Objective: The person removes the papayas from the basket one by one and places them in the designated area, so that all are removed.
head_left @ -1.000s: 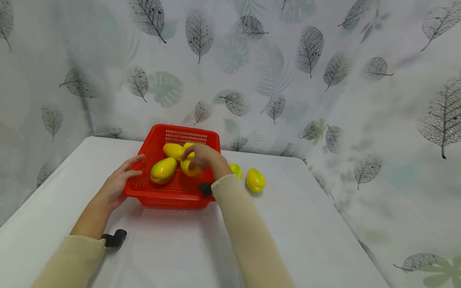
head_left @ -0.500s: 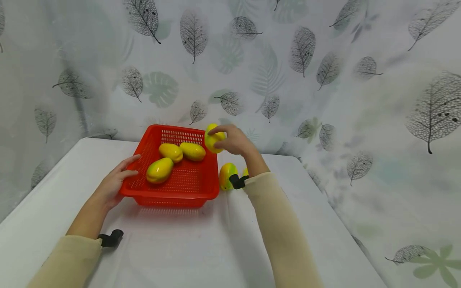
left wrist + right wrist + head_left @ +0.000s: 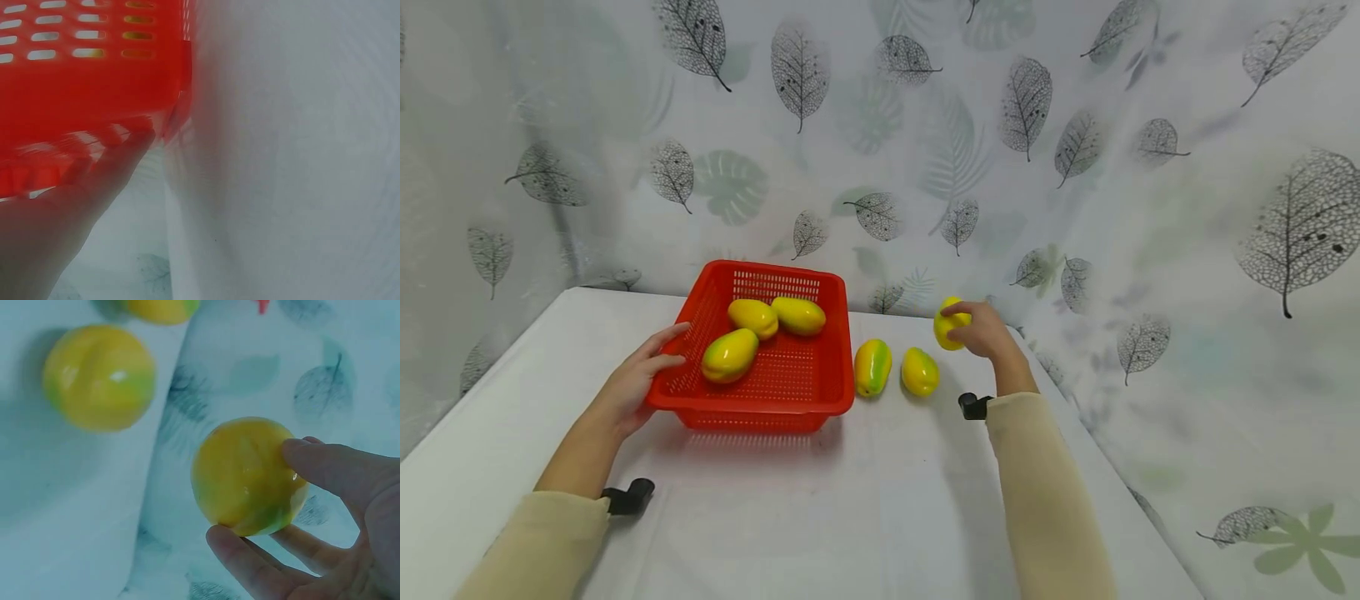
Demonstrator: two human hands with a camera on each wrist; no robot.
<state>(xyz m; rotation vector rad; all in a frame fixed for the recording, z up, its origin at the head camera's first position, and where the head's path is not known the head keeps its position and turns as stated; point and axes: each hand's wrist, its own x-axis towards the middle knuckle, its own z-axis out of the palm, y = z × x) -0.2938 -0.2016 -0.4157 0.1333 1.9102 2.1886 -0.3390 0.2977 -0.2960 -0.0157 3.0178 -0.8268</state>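
Holding yellow fruit [image 3: 250, 478], right fingers [image 3: 249, 564] near table's far edge [image 3: 897, 322], basket [image 3: 752, 406] well apart

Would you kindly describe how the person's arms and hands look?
The person wears plain, pale beige cloth sleeves. A small, black, round-ended device sits just beyond each sleeve. The left hand and right hand are ungloved.

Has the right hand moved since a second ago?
Yes, rightward: in the head view, the right hand was over the red basket; now it's past the basket's right side, holding a yellow fruit.
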